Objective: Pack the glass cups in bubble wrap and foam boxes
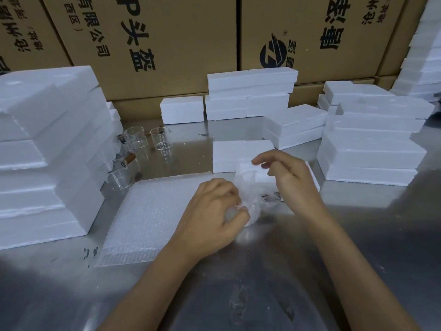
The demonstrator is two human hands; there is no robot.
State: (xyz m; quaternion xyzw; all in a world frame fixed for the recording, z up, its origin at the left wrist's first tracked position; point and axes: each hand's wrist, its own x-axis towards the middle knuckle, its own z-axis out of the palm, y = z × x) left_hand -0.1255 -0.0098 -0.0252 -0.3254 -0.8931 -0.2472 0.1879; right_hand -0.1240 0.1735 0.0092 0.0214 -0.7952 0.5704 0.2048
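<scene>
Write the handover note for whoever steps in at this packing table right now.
Left hand grips the bubble-wrapped cup on the steel table. Right hand hovers above it, fingers loosely curled, holding nothing that I can see.
Bubble wrap stack lies left of the hands. An open foam box sits just behind them.
Three bare glass cups wait at rear left.
Done: one cup mostly wrapped. Left: box it, then wrap and box the other three.

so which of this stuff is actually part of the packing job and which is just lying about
In the job: left hand gripping the wrapped cup; right hand; bubble wrap sheets; bare glass cups; foam box; foam stacks.

Lying about: cardboard cartons; small dark bits on the table.
</scene>
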